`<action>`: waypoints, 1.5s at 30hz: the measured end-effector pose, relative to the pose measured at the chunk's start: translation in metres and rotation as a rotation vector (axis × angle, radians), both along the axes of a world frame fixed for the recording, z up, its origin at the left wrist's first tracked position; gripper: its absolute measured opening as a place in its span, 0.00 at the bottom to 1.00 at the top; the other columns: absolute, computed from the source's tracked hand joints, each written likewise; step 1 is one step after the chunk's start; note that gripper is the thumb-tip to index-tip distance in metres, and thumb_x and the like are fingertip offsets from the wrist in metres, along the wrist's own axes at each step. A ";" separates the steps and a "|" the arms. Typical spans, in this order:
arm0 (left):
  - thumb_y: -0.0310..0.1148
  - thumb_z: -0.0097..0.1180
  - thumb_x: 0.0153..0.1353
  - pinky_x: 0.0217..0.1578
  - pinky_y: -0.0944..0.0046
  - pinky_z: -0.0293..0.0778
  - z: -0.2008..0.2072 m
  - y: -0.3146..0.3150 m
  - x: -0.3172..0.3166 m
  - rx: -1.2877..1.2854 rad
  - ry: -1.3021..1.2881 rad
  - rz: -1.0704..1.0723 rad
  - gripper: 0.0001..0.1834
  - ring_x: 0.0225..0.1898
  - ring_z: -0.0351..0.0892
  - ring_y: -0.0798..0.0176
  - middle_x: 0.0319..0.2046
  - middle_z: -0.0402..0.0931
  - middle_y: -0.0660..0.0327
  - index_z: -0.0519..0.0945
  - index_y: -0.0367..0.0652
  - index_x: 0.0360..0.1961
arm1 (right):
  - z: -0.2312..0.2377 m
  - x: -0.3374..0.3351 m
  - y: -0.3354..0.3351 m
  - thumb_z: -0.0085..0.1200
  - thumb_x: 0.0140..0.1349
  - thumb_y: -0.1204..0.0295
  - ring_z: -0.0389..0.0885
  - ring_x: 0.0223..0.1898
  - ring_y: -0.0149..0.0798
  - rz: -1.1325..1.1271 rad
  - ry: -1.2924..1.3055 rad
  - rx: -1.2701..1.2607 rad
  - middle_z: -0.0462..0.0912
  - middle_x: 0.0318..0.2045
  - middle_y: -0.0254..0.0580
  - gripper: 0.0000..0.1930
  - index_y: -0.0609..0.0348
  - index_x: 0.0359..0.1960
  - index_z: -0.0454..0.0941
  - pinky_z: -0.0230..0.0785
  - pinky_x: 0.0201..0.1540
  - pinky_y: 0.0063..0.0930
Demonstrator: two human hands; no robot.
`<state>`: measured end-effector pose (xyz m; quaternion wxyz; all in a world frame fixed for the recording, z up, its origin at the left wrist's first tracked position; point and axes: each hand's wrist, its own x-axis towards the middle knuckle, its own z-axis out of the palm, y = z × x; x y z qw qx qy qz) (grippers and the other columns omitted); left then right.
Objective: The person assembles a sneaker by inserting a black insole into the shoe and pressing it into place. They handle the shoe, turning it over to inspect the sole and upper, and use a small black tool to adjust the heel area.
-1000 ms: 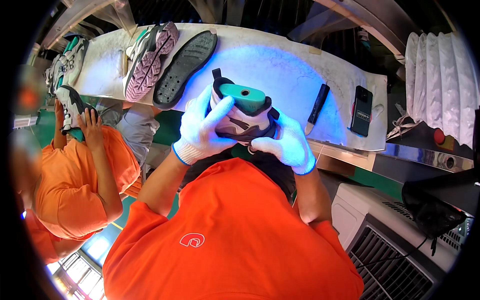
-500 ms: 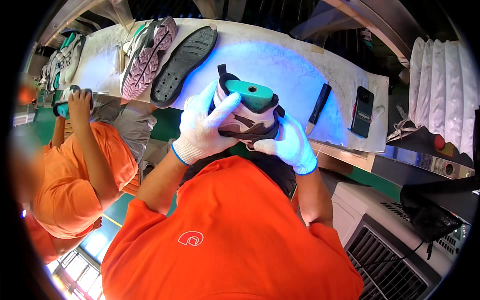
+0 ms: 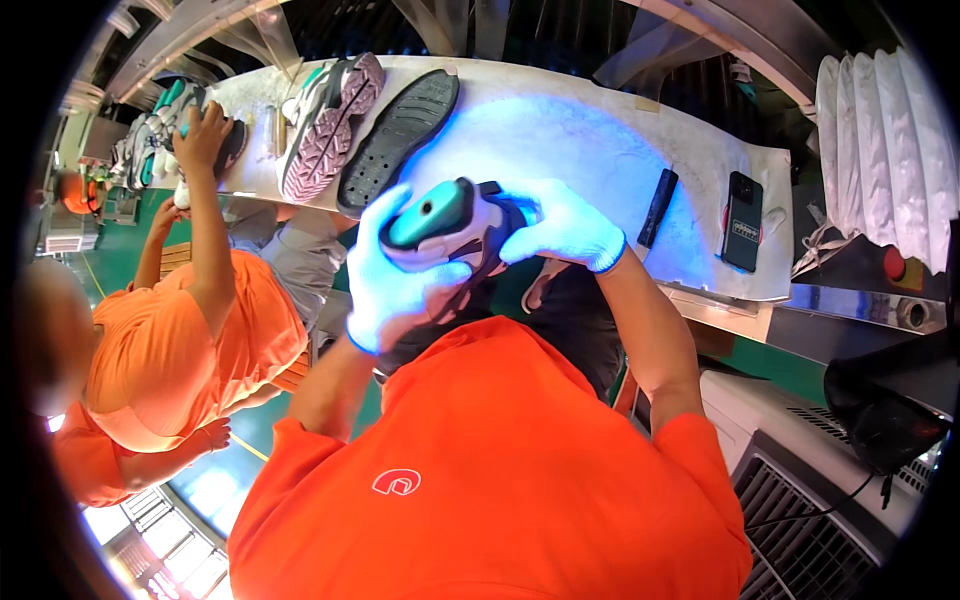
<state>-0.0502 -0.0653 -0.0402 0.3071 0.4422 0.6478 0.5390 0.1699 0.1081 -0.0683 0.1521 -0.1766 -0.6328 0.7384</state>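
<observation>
Above the table's near edge I hold a white, grey and black shoe upper (image 3: 462, 248) in both hands. A teal shoe last (image 3: 445, 212) with a round hole in its top fills the collar opening. My left hand (image 3: 390, 295), in a white knit glove, is closed round the left side of the shoe. My right hand (image 3: 570, 225), gloved the same way, grips its right side near a dark pull loop. The shoe's lower part is partly hidden by my hands. Blue light falls over shoe and gloves.
A black outsole (image 3: 405, 135) and a shoe with a pinkish tread (image 3: 335, 130) lie on the white-topped table (image 3: 540, 110). A black-handled knife (image 3: 658, 208) and a black phone (image 3: 742, 220) lie at right. A co-worker (image 3: 195, 330) handles another shoe at left.
The shoe has been turned and tilted in my hands, its teal last now pointing left. My right hand has moved up and over its side. At left, the co-worker's raised hand has moved toward the table.
</observation>
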 end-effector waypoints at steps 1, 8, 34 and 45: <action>0.40 0.94 0.40 0.62 0.55 0.82 -0.002 -0.010 0.014 0.050 -0.064 0.115 0.60 0.60 0.85 0.57 0.60 0.82 0.49 0.70 0.33 0.71 | 0.001 -0.004 -0.002 0.77 0.53 0.74 0.84 0.60 0.41 -0.054 -0.049 0.079 0.88 0.60 0.48 0.40 0.66 0.71 0.78 0.76 0.67 0.37; 0.30 0.90 0.44 0.64 0.55 0.80 -0.056 -0.038 0.031 0.108 -0.161 0.474 0.53 0.62 0.80 0.57 0.62 0.74 0.52 0.69 0.35 0.69 | -0.040 0.067 0.004 0.73 0.65 0.57 0.81 0.63 0.67 -1.230 -0.823 1.323 0.81 0.65 0.62 0.38 0.61 0.72 0.75 0.73 0.70 0.55; 0.16 0.83 0.46 0.64 0.53 0.82 -0.046 -0.036 0.034 0.087 -0.402 0.487 0.48 0.62 0.84 0.56 0.60 0.79 0.52 0.71 0.39 0.69 | -0.016 -0.103 -0.023 0.60 0.77 0.70 0.91 0.36 0.40 -0.678 0.083 -0.301 0.87 0.36 0.47 0.11 0.69 0.45 0.80 0.88 0.41 0.37; 0.18 0.86 0.45 0.66 0.49 0.80 -0.061 -0.033 0.037 0.208 -0.064 0.377 0.48 0.65 0.84 0.48 0.66 0.79 0.45 0.72 0.39 0.67 | -0.023 -0.098 -0.019 0.62 0.74 0.71 0.88 0.33 0.33 -0.656 -0.047 -0.138 0.89 0.33 0.42 0.09 0.68 0.42 0.83 0.83 0.39 0.30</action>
